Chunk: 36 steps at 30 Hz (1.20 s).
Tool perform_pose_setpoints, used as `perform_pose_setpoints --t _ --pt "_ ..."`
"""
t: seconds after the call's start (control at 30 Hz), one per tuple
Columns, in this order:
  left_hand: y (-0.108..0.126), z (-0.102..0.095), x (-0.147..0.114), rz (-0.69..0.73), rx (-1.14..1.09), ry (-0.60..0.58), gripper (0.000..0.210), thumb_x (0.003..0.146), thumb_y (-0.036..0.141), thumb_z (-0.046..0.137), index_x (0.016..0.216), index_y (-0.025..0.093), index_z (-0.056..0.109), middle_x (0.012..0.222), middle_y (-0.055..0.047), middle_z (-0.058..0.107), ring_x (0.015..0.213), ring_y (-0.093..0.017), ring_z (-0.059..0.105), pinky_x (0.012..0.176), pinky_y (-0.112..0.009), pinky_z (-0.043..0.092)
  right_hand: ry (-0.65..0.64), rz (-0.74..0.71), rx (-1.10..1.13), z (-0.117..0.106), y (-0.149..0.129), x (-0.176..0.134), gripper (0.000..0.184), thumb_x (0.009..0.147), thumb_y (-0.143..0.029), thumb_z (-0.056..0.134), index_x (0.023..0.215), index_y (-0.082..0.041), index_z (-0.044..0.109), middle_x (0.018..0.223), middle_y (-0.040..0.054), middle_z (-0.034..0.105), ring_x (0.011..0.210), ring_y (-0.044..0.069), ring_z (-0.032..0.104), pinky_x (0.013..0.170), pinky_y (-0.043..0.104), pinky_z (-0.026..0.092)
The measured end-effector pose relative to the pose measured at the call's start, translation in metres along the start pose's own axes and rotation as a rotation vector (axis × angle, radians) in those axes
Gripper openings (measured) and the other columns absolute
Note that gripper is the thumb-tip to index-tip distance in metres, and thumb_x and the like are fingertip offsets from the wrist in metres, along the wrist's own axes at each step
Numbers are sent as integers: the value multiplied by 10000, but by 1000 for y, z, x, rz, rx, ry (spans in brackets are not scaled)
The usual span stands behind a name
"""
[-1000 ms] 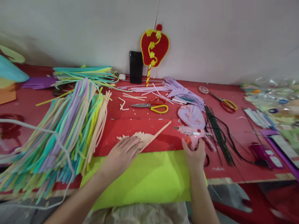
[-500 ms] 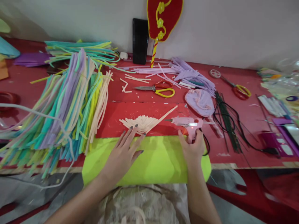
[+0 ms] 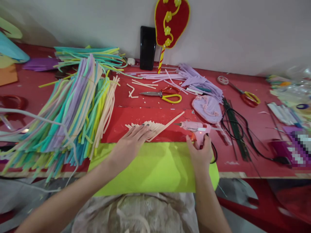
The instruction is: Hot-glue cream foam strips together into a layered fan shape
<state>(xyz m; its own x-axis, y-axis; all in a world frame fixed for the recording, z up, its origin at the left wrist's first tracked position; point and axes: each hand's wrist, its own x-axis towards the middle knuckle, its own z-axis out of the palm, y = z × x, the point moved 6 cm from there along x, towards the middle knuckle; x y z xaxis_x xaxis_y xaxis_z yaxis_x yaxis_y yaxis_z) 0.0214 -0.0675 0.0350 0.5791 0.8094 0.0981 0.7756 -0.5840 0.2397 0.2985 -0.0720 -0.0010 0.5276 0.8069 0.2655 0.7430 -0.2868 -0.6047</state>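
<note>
A fan-shaped piece of cream pipe cleaners [image 3: 156, 127] lies on the red mat, one long strand sticking out to the upper right. My left hand [image 3: 132, 139] rests flat over its left half, fingers stretched out and hiding part of it. In my right hand [image 3: 200, 150] is a pink glue gun [image 3: 194, 127], held by its handle with a small light glowing on its side. The nozzle points left, close to the long strand. Beneath both forearms a yellow-green sheet [image 3: 157, 171] covers the table's front edge.
Bundles of coloured pipe cleaners [image 3: 70, 110] fill the left side. Scissors [image 3: 162, 94], a purple fuzzy oval [image 3: 207, 109] and lilac pipe cleaners [image 3: 199, 79] lie behind. A black phone [image 3: 147, 48] and a red fan-shaped craft [image 3: 171, 26] stand by the wall. Dark cable [image 3: 250, 136] runs at right.
My left hand has slid slightly up and turned flatter across the cream piece, covering more of it. My right hand and the glue gun stay nearly in place. The camera view has shifted slightly.
</note>
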Motion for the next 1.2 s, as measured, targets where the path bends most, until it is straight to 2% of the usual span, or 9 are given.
perform_pose_setpoints --t 0.13,0.23,0.33,0.43,0.57,0.73,0.93,1.1,1.2 --pt "-10 -1 10 -31 -11 10 551 868 -4 347 1375 194 431 1422 -69 477 1298 -218 450 1112 -417 347 0 14 15 -4 -6 3 651 657 -646 652 1054 -134 589 697 -12 497 606 141 443 619 278 399" --pt "-26 -5 26 -181 -36 89 311 938 171 425 1213 156 568 1194 -99 598 1081 -237 564 972 -406 441 -7 0 28 -3 -10 8 610 667 -630 659 1020 -136 592 636 -41 449 558 123 407 577 262 379" --pt "-43 -2 45 -313 -79 43 238 933 290 486 1053 154 641 1020 -89 613 921 -239 574 854 -408 453 8 -1 35 0 -11 12 617 663 -627 662 1026 -134 588 694 -14 486 605 135 440 586 263 386" --pt "-56 5 59 -398 -134 -30 195 910 312 536 975 176 660 980 -70 609 930 -244 562 862 -430 415 3 -9 41 3 -10 13 626 660 -632 657 1032 -135 579 751 10 514 639 145 460 602 271 394" --pt "-67 12 64 -455 -235 -49 86 848 259 626 885 194 669 960 -37 619 948 -225 568 882 -418 375 -33 6 56 6 -7 13 589 665 -630 650 994 -147 575 721 -9 487 610 133 432 589 267 377" --pt "-80 13 71 -473 -328 -76 42 801 232 670 820 194 672 909 -14 643 907 -193 588 855 -375 371 -33 -8 49 4 -9 14 590 664 -640 642 985 -151 566 703 -22 463 609 131 413 587 267 365" --pt "-93 -3 93 -449 -275 -50 72 781 228 682 826 172 684 915 -37 660 864 -188 590 800 -332 396 -41 2 65 3 -11 14 570 663 -642 633 938 -146 569 659 -35 426 577 122 393 565 263 352" --pt "-107 -4 104 -500 -233 -62 64 781 213 678 819 161 683 936 -51 659 860 -195 599 823 -343 415 -37 14 46 1 -11 15 599 647 -663 632 939 -144 568 644 -28 447 557 128 404 552 271 356" --pt "-100 -10 98 -438 -185 9 136 811 196 642 941 168 669 1008 -58 646 941 -213 595 888 -378 421 -33 -2 46 -1 -14 15 592 652 -664 628 926 -142 572 645 -25 452 552 124 399 545 269 358"
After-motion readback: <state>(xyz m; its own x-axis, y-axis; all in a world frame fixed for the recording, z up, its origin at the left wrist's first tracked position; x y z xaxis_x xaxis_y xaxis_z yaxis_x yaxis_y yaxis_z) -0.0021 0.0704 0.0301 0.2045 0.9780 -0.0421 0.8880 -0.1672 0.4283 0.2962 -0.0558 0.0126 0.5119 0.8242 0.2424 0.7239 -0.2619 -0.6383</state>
